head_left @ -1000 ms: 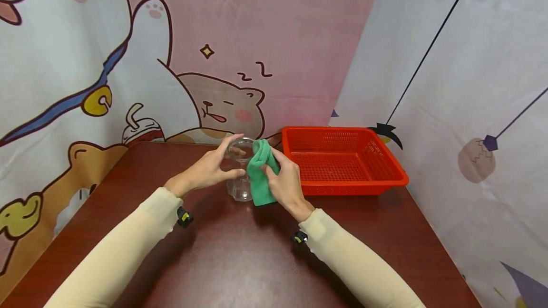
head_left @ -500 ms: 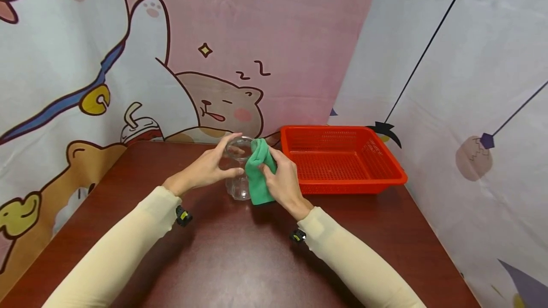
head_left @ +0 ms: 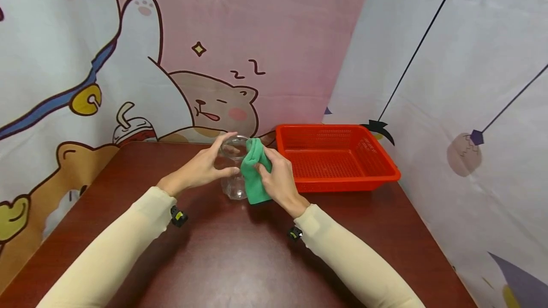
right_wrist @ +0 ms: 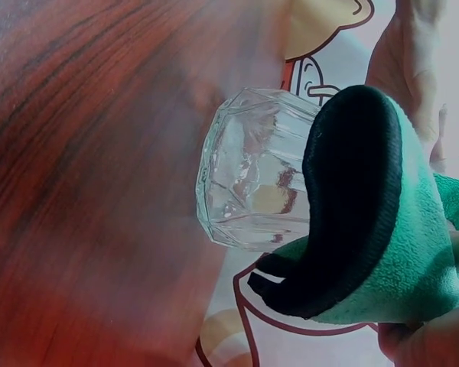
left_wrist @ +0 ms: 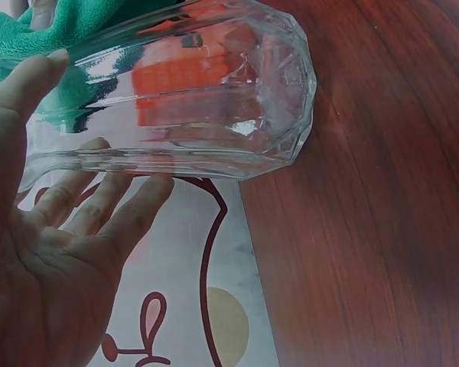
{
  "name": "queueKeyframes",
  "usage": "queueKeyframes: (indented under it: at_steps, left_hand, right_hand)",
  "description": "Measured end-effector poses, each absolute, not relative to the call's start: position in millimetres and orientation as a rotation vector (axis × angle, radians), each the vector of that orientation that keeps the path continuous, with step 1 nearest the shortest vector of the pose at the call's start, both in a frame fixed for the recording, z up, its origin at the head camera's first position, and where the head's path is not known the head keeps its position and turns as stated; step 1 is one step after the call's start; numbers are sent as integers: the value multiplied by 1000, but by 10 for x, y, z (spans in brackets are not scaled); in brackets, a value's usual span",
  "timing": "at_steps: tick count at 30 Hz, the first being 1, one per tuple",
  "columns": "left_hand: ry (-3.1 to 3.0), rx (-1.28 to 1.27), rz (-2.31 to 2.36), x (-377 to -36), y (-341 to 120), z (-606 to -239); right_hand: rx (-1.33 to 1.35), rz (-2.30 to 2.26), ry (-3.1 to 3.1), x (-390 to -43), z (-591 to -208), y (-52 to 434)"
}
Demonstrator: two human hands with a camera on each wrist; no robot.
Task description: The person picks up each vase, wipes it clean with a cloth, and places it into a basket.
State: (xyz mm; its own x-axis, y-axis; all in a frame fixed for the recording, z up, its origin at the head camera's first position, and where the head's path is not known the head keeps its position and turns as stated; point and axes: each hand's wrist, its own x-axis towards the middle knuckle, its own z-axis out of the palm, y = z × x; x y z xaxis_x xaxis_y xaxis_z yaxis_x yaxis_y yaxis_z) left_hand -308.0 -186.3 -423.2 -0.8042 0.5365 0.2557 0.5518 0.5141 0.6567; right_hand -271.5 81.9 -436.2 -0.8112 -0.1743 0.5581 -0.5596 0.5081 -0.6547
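Note:
A clear glass vase with a faceted base is upright over the brown table. My left hand holds it from the left near the top, thumb in front and fingers spread behind. In the left wrist view the thumb and fingertips lie at the glass wall. A green cloth, fuzzy with a dark edge, is folded over the right side of the vase's rim. My right hand pinches the cloth there, thumb in front. Part of the vase is hidden behind the cloth in the right wrist view.
A red plastic basket with perforated walls stands at the back right of the table, just beyond my right hand. Cartoon-printed cloth walls close off the back and the right side.
The whole head view has shifted slightly, so everything appears a little further left. Both hands keep their holds on the vase and the cloth.

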Motion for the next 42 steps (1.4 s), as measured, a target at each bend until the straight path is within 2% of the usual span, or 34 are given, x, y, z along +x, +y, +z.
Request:
queueKeyframes:
  at_steps: [42]
  left_hand:
    - [-2693,-987,-1181,-3059,-1848,-4201]
  right_hand:
    - [668,1013,-2539,-2693,-4509,830]
